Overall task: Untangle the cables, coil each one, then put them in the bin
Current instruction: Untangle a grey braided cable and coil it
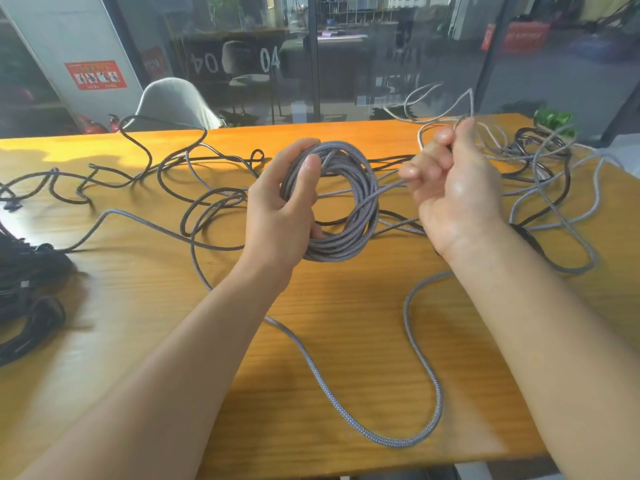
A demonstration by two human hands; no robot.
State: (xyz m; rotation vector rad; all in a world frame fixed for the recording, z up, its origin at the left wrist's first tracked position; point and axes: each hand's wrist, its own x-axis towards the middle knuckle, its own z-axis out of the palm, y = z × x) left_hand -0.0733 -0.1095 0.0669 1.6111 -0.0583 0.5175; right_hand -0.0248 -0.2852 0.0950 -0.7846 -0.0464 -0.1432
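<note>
Your left hand (287, 202) gripped the grey coil (341, 202), thumb pressed on its upper left arc and fingers curled through the ring from behind, holding it raised above the wooden table (329, 358). The coil stood roughly upright, its opening facing you.

Your right hand (450, 188) was just beside the coil on its right, fingers curled shut around the same cable's free run (388, 188), with thin grey loops (450, 109) bunched and motion-blurred above the knuckles. The strand ran left and slightly down from your right fingers (415, 169) across the coil's right rim, so the next wrap likely turned on carrying it over the top toward your left thumb. The left hand was the anchor; the right fed.

The grey cable was braided, matte and fairly stiff, judging by the open curves. Its slack tail (426, 368) lay in a big loop on the table near you. Black cables (145, 157) sprawled across the far left, smoother and thinner, some crossing grey strands. A mixed tangle (547, 157) sat far right. A black pile (24, 289) lay at the left edge; whether it was coiled you couldn't tell. No bin was in view.

Judgement: mid-coil on the first grey cable, much left.
</note>
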